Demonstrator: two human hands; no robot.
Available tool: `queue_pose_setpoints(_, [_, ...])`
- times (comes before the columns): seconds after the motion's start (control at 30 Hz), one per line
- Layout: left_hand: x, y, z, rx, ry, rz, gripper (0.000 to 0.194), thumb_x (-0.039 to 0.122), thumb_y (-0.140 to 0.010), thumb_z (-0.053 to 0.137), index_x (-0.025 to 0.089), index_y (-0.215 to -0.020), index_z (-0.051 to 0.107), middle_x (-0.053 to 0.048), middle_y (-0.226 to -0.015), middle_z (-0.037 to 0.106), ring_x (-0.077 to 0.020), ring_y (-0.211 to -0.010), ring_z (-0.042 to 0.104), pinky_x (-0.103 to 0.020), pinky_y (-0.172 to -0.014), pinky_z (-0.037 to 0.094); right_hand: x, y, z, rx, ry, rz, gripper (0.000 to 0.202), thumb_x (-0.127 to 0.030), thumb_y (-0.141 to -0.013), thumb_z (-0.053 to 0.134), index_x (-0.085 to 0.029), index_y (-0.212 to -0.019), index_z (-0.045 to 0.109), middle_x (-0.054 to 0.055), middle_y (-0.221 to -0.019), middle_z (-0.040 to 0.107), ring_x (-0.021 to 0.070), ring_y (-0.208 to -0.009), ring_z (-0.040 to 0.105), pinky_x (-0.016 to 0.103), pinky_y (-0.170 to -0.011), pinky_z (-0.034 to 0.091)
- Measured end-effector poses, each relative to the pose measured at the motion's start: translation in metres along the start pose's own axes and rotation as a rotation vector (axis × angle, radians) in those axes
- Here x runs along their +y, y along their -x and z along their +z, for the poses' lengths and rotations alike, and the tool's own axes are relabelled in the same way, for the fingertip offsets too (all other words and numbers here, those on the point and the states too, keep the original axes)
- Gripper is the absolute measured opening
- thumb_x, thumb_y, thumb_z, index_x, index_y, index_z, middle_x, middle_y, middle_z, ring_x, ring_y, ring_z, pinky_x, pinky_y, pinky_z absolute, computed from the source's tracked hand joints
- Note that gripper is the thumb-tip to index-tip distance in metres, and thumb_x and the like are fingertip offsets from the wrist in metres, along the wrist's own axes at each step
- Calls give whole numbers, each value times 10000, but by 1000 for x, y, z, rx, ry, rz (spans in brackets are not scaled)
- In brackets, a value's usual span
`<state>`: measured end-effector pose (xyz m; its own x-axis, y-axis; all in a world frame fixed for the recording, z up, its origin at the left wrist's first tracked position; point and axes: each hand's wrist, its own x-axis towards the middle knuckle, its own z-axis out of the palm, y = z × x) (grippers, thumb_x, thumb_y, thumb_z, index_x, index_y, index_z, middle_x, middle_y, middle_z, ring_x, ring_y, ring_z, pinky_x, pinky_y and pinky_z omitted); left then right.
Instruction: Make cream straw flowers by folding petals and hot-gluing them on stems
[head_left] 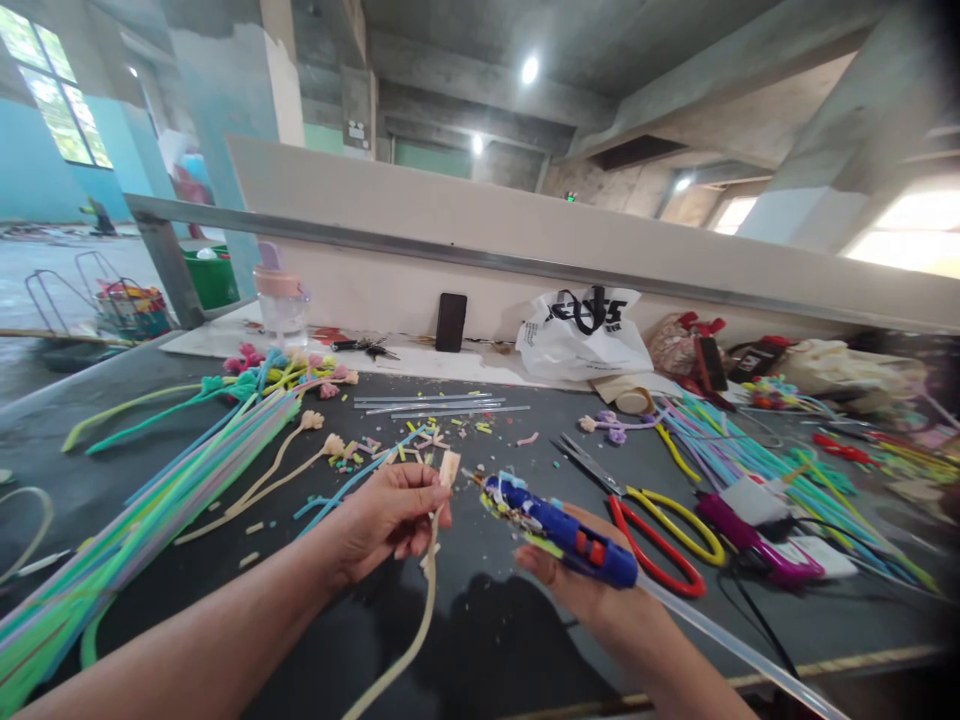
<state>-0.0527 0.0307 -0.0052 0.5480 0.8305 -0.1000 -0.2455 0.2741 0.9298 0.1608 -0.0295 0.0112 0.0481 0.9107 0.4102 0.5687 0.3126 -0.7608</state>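
Observation:
My left hand (401, 508) pinches a cream-coloured fuzzy stem (426, 612) near its top, where a short cream piece (449, 466) stands up. The stem's tail curves down towards the front edge. In my right hand (581, 592) lies a blue hot glue gun (559, 530), its nozzle pointing left at the cream piece, a small gap between them. Bits of coloured material cling around the gun's front. A clear glue stick (739, 640) runs out of its back. Scissors (637, 510) with one red and one yellow handle lie just beyond the right hand.
Bundles of coloured stems lie left (225, 470) and right (720, 440). Loose clear sticks (435, 404) and scattered offcuts are in the middle. Behind stand a bottle (281, 305), a phone (451, 322) and a white bag (585, 340). A purple tool (757, 545) with a cable lies right.

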Motion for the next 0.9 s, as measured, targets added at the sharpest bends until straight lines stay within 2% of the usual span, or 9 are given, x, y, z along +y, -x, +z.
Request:
queue_pose_setpoints(0.2, [0,-1,0,39,8,7,256,354,-736,630,129,-668,528,0,-636,588,-14,-338,440,-118,-290,234,4,-13,-15,-114,277,-41,286,-471,-722,603,-190,-693,561,1,-606,565,168,-544,537,256,-498,420])
queue_pose_setpoints(0.3, [0,-1,-2,33,9,0,263,361,-742,623,124,-664,540,0,-619,578,-13,-338,433,-120,-289,229,18,-20,-25,-315,510,-99,158,-336,-718,622,-192,-735,559,23,-740,590,189,-673,576,272,-613,429])
queue_pose_setpoints(0.37, [2,-1,-3,30,8,1,265,363,-742,623,121,-661,550,-1,-605,575,-14,-336,432,-122,-291,228,29,-24,-32,-436,631,-56,119,-237,-692,626,-192,-784,565,32,-806,585,194,-727,582,282,-666,424])
queue_pose_setpoints(0.5, [5,-1,-6,29,8,13,257,351,-736,633,119,-656,556,-5,-603,584,-13,-337,434,-125,-298,232,46,-30,-47,-571,650,52,258,-112,-631,605,-199,-874,583,42,-919,587,200,-836,580,294,-765,411])
queue_pose_setpoints(0.63, [7,-1,-7,52,22,9,249,341,-730,643,125,-657,542,5,-606,587,-13,-343,445,-121,-302,229,41,-31,-54,-558,618,-47,479,-104,-634,616,-232,-1093,559,67,-1161,557,250,-1057,514,361,-889,370])
queue_pose_setpoints(0.7, [7,-1,-7,51,32,5,243,333,-731,645,128,-660,537,9,-605,588,-13,-341,443,-120,-300,222,30,-29,-44,-445,651,-147,461,-96,-675,595,-239,-1112,567,76,-1207,546,270,-1113,475,409,-916,335])
queue_pose_setpoints(0.77, [5,-2,-7,43,38,5,238,323,-732,647,127,-657,534,11,-596,587,-12,-331,435,-123,-297,211,16,-27,-22,-360,602,-246,311,-90,-770,519,-226,-1037,605,68,-1102,607,234,-1043,518,393,-891,346])
queue_pose_setpoints(0.83, [4,-2,-8,25,47,8,230,312,-736,644,127,-654,535,11,-582,584,-12,-324,428,-126,-296,202,3,-24,6,-433,472,-324,188,-109,-826,494,-220,-863,641,22,-909,657,178,-897,567,320,-825,380])
queue_pose_setpoints(0.9, [2,-1,-8,-1,55,2,219,302,-746,636,127,-658,539,7,-586,589,-12,-324,427,-126,-294,199,-5,-22,30,-546,417,-356,170,-106,-813,533,-232,-852,642,-4,-880,653,158,-869,566,283,-793,384])
